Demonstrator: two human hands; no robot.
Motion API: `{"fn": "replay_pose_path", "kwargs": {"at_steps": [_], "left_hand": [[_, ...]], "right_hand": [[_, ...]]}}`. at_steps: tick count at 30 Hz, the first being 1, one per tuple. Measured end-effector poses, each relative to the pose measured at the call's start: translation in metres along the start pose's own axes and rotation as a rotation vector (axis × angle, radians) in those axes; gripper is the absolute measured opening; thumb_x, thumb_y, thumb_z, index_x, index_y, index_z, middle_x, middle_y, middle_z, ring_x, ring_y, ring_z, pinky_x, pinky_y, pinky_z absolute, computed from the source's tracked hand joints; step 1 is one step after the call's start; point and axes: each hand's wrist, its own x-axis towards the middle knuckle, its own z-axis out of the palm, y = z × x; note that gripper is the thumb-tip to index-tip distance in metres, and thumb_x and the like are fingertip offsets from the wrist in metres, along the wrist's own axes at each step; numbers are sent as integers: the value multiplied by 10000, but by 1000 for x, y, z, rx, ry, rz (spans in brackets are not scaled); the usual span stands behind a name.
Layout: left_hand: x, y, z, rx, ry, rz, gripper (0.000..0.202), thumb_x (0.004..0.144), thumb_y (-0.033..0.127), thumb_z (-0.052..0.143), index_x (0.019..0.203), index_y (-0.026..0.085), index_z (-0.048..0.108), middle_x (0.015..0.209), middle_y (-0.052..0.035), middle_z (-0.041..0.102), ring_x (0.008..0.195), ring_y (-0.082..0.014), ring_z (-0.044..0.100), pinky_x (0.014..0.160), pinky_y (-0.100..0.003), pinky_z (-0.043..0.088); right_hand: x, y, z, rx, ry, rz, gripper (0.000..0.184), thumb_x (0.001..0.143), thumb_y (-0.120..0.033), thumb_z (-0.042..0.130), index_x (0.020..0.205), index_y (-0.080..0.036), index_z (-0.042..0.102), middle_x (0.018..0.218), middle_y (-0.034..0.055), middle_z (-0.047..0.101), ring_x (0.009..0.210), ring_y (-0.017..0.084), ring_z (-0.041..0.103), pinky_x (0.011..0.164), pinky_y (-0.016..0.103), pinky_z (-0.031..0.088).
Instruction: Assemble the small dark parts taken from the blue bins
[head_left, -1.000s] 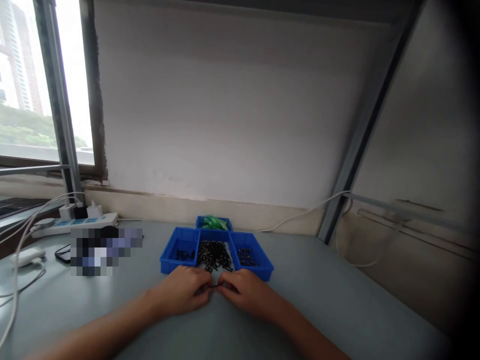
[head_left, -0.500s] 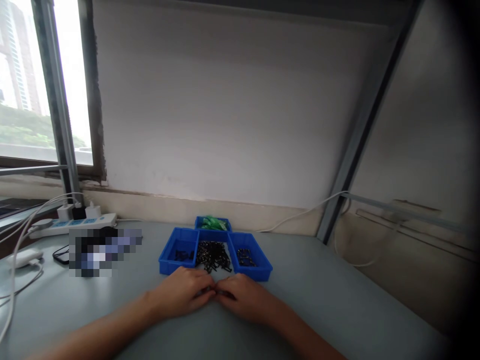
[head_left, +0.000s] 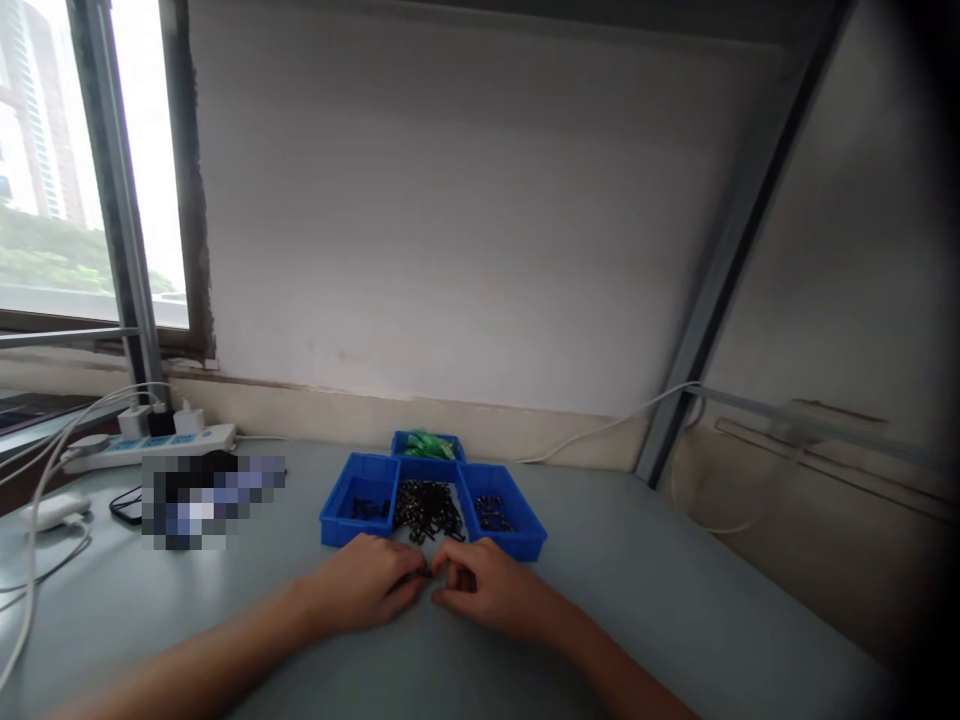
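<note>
My left hand [head_left: 373,580] rests low over the table, its thumb and forefinger closed on a small dark part [head_left: 428,573] that shows only at the fingertips. Just to the right, my right hand [head_left: 495,590] has its thumb and index finger apart, and I see nothing between them. Beyond the hands lies a pile of small black and metallic pieces [head_left: 427,508]. A blue bin [head_left: 357,532] on the left holds some dark pieces, and another blue bin [head_left: 517,546] on the right holds small shiny metallic ones.
At the back, a blue bin [head_left: 395,449] contains green plastic [head_left: 425,443]. A power strip [head_left: 217,440] with chargers and white cables stands at the left, near a pixelated object [head_left: 202,500]. A metal post [head_left: 697,330] rises at the right, by the wall [head_left: 450,200].
The fingertips of both hands were together; now the right thumb and index finger have spread and drawn slightly away. My left hand stays almost in place.
</note>
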Motion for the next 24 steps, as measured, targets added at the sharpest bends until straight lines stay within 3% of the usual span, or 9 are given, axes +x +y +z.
{"fn": "replay_pose_path", "kwargs": {"at_steps": [8, 16, 24], "left_hand": [[0, 2, -1, -5, -18, -5, 127, 851, 210, 457, 854, 200, 584, 789, -5, 654, 715, -166, 625, 590, -213, 410], [1, 1, -4, 0, 65, -8, 184, 907, 261, 427, 818, 185, 568, 769, -6, 626, 692, -152, 591, 597, -217, 400], [-2, 7, -1, 16, 61, 162, 156, 916, 246, 423, 882, 194, 566, 828, -13, 602, 723, -141, 577, 613, -209, 407]], "right_hand": [[0, -5, -2, -84, 0, -29, 157, 841, -297, 523, 901, -195, 627, 679, -16, 622, 630, 125, 557, 571, 196, 371], [1, -2, -5, -256, -4, 26, 150, 851, -230, 473, 883, -195, 616, 698, -10, 628, 655, 129, 555, 578, 207, 341], [-1, -1, 6, -327, -60, -11, 81, 781, -234, 533, 759, -180, 590, 717, 12, 625, 680, 155, 540, 560, 223, 319]]}}
